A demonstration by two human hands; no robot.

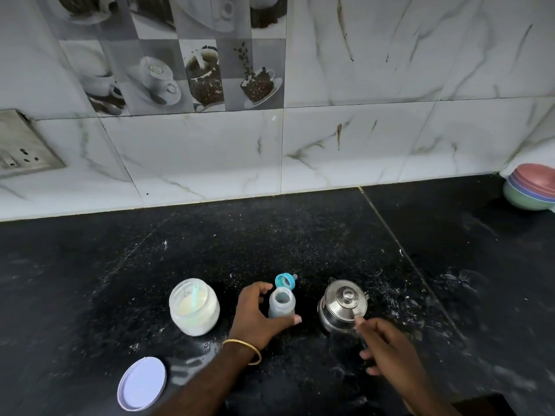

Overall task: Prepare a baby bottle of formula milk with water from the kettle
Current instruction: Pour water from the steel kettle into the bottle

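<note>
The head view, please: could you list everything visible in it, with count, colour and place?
baby bottle: one, translucent blue-grey, open, centre of counter
bottle cap: one, teal, behind the bottle
kettle: one, steel, lidded, right of the bottle
formula jar: one, clear, white powder and a scoop inside, left of the bottle
jar lid: one, white, near left
bowls: one stack, pastel, far right
socket plate: one, metal, left wall
counter: one, black
left hand: gold bangle, curled round the bottle
right hand: at the kettle's near side
</note>
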